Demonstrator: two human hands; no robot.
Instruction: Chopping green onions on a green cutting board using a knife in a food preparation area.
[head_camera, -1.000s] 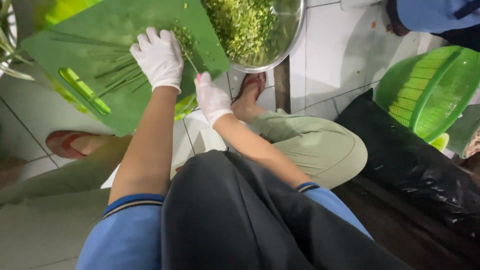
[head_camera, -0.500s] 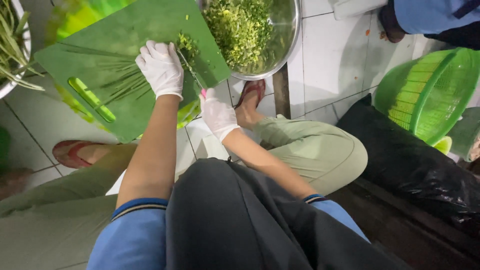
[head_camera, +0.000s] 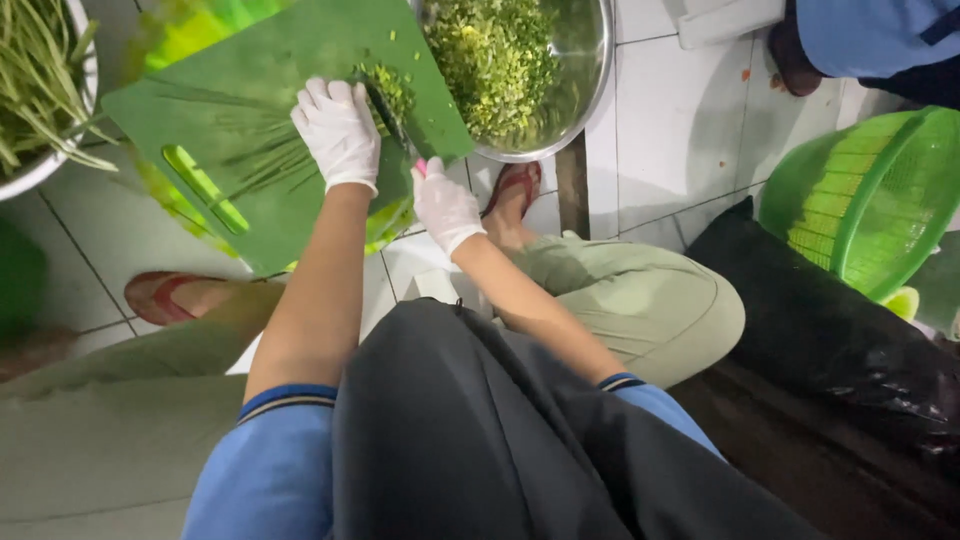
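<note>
Both my hands wear white gloves. My left hand (head_camera: 338, 132) presses down on a bundle of long green stalks (head_camera: 262, 160) lying across a green cutting board (head_camera: 215, 95). My right hand (head_camera: 443, 205) grips a knife (head_camera: 392, 118) with a pink handle end; its blade crosses the board beside my left fingers. A small pile of chopped green bits (head_camera: 392, 88) sits by the blade. A steel bowl (head_camera: 590, 80) full of chopped greens stands just right of the board.
A white basin (head_camera: 60, 160) of uncut green stalks is at upper left. A green plastic basket (head_camera: 870, 200) and a black plastic bag (head_camera: 830, 330) lie at right. Another person's blue clothing (head_camera: 880, 40) shows at top right. My sandalled feet rest on the white tiled floor (head_camera: 680, 110).
The view has shifted, so board and bowl sit lower and further right in the frame. My hands stay on the stalks and knife, with the blade working at the chopped pile.
</note>
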